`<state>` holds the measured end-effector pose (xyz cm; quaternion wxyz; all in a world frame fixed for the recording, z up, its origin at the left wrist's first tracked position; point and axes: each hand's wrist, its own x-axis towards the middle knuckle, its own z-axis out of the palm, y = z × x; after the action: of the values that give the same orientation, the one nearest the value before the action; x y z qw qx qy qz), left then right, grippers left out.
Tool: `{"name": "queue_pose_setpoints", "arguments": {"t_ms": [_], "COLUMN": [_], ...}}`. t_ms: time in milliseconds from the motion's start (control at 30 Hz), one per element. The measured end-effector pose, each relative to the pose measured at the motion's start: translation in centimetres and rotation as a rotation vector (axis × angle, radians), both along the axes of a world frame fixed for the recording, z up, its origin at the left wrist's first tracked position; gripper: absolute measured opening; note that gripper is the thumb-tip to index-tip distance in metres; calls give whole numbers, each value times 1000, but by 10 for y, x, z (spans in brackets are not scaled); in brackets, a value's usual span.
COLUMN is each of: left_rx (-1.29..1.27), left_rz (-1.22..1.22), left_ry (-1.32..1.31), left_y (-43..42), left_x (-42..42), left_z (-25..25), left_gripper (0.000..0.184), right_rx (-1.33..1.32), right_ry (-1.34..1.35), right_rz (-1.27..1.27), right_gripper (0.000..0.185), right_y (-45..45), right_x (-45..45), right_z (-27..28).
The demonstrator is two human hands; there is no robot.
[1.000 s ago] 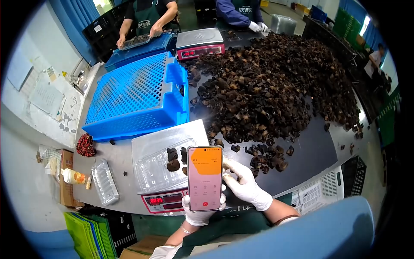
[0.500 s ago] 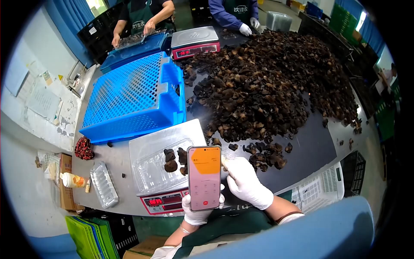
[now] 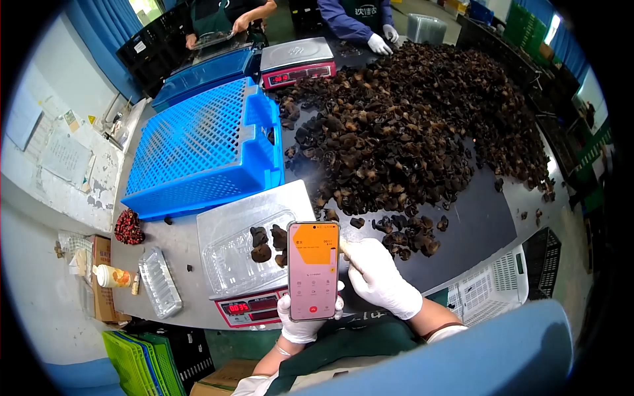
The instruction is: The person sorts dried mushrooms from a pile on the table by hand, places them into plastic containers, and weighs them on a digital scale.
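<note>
A phone [image 3: 314, 270] with an orange and pink call screen stands upright in my gloved left hand [image 3: 300, 328], whose fingers wrap round its lower edges. My gloved right hand [image 3: 383, 278] is at the phone's upper right side, fingers bent together near its edge; the fingertips are partly hidden. Behind the phone, a clear plastic tray [image 3: 231, 264] with several dark fungus pieces [image 3: 261, 253] lies on a scale [image 3: 254, 309] reading 0.035. A large heap of dark fungus [image 3: 389, 138] covers the table beyond, with a small pile [image 3: 411, 236] nearer my right hand.
A blue crate [image 3: 191, 145] sits at the left, near a second scale [image 3: 297, 63]. An empty clear tray [image 3: 159, 282], a white bottle [image 3: 112, 276] and a red bundle [image 3: 129, 227] lie left. Two people stand across the table. A white basket [image 3: 489, 287] is at lower right.
A small volume-like bar now shows on the phone screen. My right hand has shifted slightly right and down. Across the table, the person at the left has lifted a tray off the blue lid.
</note>
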<state>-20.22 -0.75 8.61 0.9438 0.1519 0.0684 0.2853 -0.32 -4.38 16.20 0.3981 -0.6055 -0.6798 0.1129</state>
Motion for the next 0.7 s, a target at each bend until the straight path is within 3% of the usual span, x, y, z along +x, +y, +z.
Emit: {"name": "queue_pose_setpoints", "arguments": {"t_ms": [133, 200, 267, 333, 367, 467, 533, 600, 633, 700], "left_rx": [47, 269, 311, 715, 688, 888, 1008, 996, 994, 781], "left_rz": [60, 135, -411, 66, 71, 355, 525, 444, 439, 790], "left_ry": [90, 25, -388, -392, -397, 201, 627, 780, 775, 390], "left_y": [-3, -6, 44, 17, 3, -33, -42, -51, -51, -50], "left_x": [-6, -16, -60, -60, -60, -58, -58, -68, -59, -33], "left_z": [14, 25, -4, 39, 63, 145, 171, 167, 163, 154], "left_gripper": [97, 92, 90, 81, 81, 37, 13, 13, 13, 13], "right_rx": [80, 46, 39, 95, 79, -27, -19, -77, -134, -221], "right_ry": [55, 55, -1, -53, -78, -120, -261, -302, -352, -340], "right_rz": [43, 15, -125, -250, -297, -410, -491, -590, -685, -819], "right_gripper": [54, 50, 42, 37, 36, 33, 31, 31, 33, 40], "right_y": [0, -3, -8, -11, -13, -26, -33, -49, -58, -78], "right_x": [4, 15, 31, 51, 61, 87, 109, 131, 140, 156], "right_z": [-2, 2, 5, -6, -10, -31, -55, -85, -101, -131]}}
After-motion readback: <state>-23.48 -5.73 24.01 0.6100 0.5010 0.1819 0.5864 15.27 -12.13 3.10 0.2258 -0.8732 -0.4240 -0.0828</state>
